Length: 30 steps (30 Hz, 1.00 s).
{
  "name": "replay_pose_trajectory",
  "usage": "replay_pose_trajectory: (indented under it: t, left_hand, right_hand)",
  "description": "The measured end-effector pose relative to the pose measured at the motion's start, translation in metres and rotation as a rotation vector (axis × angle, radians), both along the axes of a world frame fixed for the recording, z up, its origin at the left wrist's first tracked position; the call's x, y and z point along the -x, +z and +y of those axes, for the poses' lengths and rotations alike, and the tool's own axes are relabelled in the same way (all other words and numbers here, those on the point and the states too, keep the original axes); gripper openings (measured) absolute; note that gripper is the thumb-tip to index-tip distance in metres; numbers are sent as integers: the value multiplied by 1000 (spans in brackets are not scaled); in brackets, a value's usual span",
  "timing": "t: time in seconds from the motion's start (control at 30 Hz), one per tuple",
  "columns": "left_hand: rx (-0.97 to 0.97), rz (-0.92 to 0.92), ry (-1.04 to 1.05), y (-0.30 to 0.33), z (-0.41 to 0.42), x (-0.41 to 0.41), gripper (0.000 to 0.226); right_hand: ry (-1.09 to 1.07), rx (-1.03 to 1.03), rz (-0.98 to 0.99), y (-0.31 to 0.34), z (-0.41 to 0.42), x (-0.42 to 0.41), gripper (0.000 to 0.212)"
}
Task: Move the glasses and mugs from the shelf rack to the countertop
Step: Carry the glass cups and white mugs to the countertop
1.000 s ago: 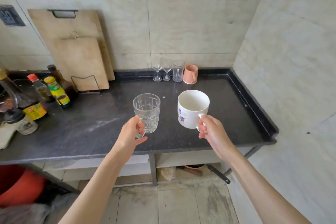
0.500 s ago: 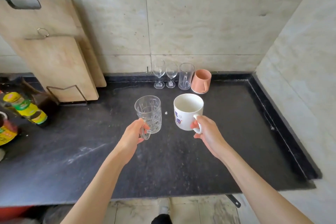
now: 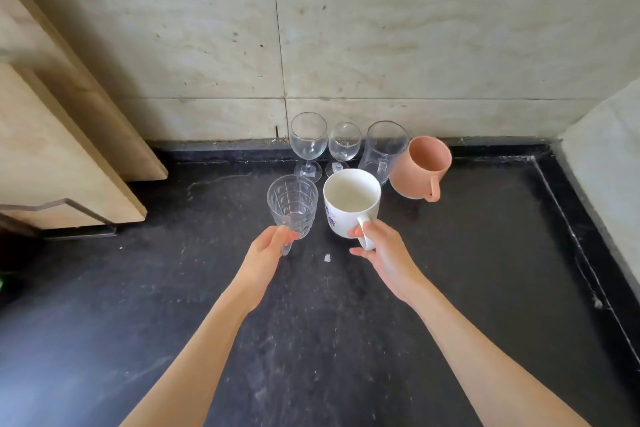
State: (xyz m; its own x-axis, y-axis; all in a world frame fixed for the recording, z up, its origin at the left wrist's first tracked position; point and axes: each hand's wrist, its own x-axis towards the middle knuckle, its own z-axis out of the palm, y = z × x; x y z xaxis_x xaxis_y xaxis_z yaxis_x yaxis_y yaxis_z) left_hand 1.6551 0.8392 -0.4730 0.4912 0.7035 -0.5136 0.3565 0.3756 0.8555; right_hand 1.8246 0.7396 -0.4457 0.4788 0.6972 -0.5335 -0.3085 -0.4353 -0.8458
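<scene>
Left hand (image 3: 265, 255) gripping patterned glass mug (image 3: 292, 206), right hand (image 3: 384, 255) gripping white mug (image 3: 349, 204), above dark countertop (image 3: 485, 288)

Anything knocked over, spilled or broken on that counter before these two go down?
Nothing broken or spilled. All four vessels by the wall stand upright, including the pink mug. Only a small white speck lies on the countertop near the hands.

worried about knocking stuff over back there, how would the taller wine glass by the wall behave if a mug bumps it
The taller wine glass would probably tip easily: a wide bowl sits high on a thin stem over a small foot. It looks thin and clear, so likely fragile. Falling, it may strike the smaller wine glass close beside it.
</scene>
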Motion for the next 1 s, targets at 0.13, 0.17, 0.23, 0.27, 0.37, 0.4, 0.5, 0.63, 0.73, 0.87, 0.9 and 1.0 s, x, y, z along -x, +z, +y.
replay_pose_trajectory:
  t: [0.13, 0.17, 0.23, 0.27, 0.37, 0.4, 0.5, 0.63, 0.73, 0.87, 0.9, 1.0]
  left_hand:
    - [-1, -11, 0, -19, 12, -7, 22]
    - [-1, -9, -1, -22, 15, -9, 21]
    - [-3, -5, -2, -27, 19, -12, 22]
    - [-6, -1, -4, -29, 20, -13, 23]
    - [-37, 27, -26, -34, 25, -16, 26]
    - [-49, 39, -34, -34, 26, -17, 28]
    - [-66, 52, -40, -35, 28, -20, 30]
    - [-78, 52, -35, -31, 29, -23, 32]
    - [-85, 56, -32, -28, 28, -24, 28]
    - [-66, 83, -9, -22, 27, -25, 25]
    - [-60, 97, 5, -21, 27, -25, 27]
    - [-41, 134, 61, -14, 20, -24, 36]
  right_hand:
    - [-10, -37, 49, -10, 13, -4, 30]
    - [-2, -49, 61, -13, 16, -5, 30]
    - [19, -65, 72, -18, 21, -6, 30]
    - [26, -66, 70, -21, 23, -7, 29]
    - [34, -62, 69, -28, 29, -9, 28]
    - [34, -66, 78, -31, 30, -9, 27]
    - [40, -59, 81, -37, 30, -9, 26]
    - [26, -40, 84, -43, 30, -10, 25]
    - [35, -8, 49, -46, 31, -10, 26]
    - [19, 41, -4, -49, 28, -7, 29]
    - [19, 62, -24, -49, 28, -6, 30]
    - [32, 156, -92, -44, 27, -7, 31]
